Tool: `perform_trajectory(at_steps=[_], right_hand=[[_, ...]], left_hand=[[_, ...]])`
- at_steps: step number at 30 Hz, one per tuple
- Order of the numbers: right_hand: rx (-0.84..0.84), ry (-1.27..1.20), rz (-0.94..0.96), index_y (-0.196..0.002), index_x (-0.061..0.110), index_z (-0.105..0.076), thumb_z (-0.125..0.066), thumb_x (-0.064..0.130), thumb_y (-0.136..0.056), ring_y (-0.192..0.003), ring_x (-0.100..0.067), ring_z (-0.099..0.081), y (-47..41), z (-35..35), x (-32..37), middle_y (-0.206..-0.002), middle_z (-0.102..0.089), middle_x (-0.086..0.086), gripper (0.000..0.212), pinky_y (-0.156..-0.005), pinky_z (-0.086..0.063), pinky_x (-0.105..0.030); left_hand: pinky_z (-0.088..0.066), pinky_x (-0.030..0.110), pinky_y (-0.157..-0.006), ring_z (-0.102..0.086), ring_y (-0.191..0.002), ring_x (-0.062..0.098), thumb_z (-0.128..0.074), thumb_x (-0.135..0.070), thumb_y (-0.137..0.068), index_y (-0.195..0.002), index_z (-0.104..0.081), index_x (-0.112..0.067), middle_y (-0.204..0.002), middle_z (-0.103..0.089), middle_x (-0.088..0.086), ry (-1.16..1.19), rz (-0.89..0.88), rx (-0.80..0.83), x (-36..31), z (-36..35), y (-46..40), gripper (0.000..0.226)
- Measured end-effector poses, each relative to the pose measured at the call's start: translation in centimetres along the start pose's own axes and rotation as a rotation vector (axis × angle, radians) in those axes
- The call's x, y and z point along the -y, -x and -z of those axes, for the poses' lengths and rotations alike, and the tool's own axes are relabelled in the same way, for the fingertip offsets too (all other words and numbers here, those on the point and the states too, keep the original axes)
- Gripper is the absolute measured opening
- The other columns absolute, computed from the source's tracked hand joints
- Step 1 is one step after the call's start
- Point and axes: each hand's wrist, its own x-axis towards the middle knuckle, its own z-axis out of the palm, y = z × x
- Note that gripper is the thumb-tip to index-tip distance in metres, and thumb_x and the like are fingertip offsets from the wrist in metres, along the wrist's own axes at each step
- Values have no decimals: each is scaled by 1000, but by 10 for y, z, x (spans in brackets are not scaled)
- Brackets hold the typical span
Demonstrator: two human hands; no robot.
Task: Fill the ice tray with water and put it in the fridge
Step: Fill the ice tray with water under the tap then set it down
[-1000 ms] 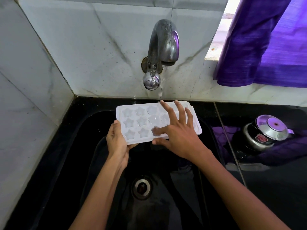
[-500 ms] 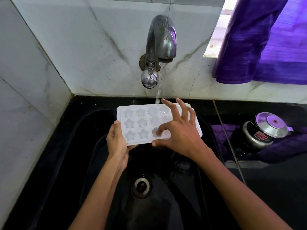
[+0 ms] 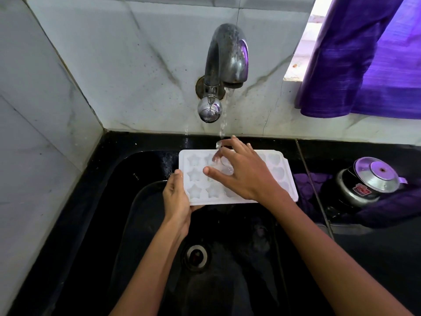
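Water (image 3: 223, 119) is seen falling from the tap (image 3: 224, 62) onto the right hand (image 3: 241, 172), whose spread fingers have been shifted further left over the ice tray (image 3: 276, 172) than a moment before, grasping nothing. The tray is still gripped at its left edge by the left hand (image 3: 176, 197), above the black sink (image 3: 141, 224).

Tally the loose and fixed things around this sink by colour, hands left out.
White: 1, the ice tray, held over the sink by the left hand with the right hand spread on top.
Silver metal: 2, the tap and the pressure cooker.
Purple: 2, the curtain and the cloth under the cooker.
Black: 1, the sink.
Total: 6.
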Motion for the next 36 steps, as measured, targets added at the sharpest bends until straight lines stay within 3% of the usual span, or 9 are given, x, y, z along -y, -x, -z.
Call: perform_trajectory(at_steps=[2,7,10,14,19,25,30,32,36], right_hand=[[35,32,14,-114,23,-59,-50,61,-86,-145,-17,-16,-3,-6,1,-145,-39,5,48,-118,-11,-44],[44,99,24,-114,31,-63,-49,59,-88,-147,-16,-11,-4,-11,3,-150,-34,8,41,-118,-8,-44],[62,60,5,-106,29,-70,-57,55,-85,-146,-15,-12,-6,-8,5,-148,-34,8,36,-116,-16,-48],[13,-74,-35,-86,18,-74,-75,49,-71,-135,-16,-31,-8,-6,4,-140,-42,5,35,-103,-36,-53],[183,11,-44,-103,19,-73,-70,43,-79,-144,-20,-14,-9,-7,0,-153,-24,3,35,-106,-30,-60],[66,-106,-47,-81,13,-76,-83,35,-67,-133,-17,-31,-10,-9,-1,-143,-36,6,26,-98,-39,-58],[216,29,-59,-101,15,-74,-72,39,-78,-144,-21,-11,-11,-6,5,-154,-21,5,34,-103,-28,-67],[176,8,-37,-94,14,-76,-75,37,-76,-142,-18,-16,-10,-5,6,-151,-27,6,29,-101,-33,-64],[31,-86,-56,-76,13,-76,-85,35,-63,-130,-16,-32,-13,-2,3,-139,-41,5,27,-99,-41,-42]], left_hand=[[-51,55,-90,-68,-97,31,-39,-35,-101,-101,-63,-19,-103,-71,11,5,4,-2,1,0,1,29],[-54,53,-85,-70,-84,23,-39,-35,-101,-97,-63,-21,-96,-72,8,-2,6,6,1,3,5,28],[-53,54,-87,-69,-92,30,-39,-35,-101,-99,-64,-19,-100,-72,11,-14,6,3,1,4,8,29],[-51,57,-88,-68,-98,33,-40,-36,-100,-100,-64,-20,-104,-71,12,-40,8,-2,4,4,10,29],[-52,56,-89,-68,-95,30,-40,-37,-100,-93,-63,-26,-97,-72,7,-56,23,6,10,5,13,26],[-52,55,-89,-68,-95,30,-40,-36,-100,-93,-63,-26,-96,-73,5,-39,41,-1,12,4,14,26],[-51,56,-91,-67,-98,31,-40,-36,-100,-94,-63,-26,-100,-72,8,-48,38,-5,11,5,12,25],[-51,55,-90,-67,-98,31,-40,-36,-100,-94,-63,-25,-100,-72,8,-46,38,0,10,5,13,26],[-51,57,-90,-67,-99,32,-41,-37,-100,-96,-63,-24,-102,-72,9,-42,43,1,9,5,13,26]])
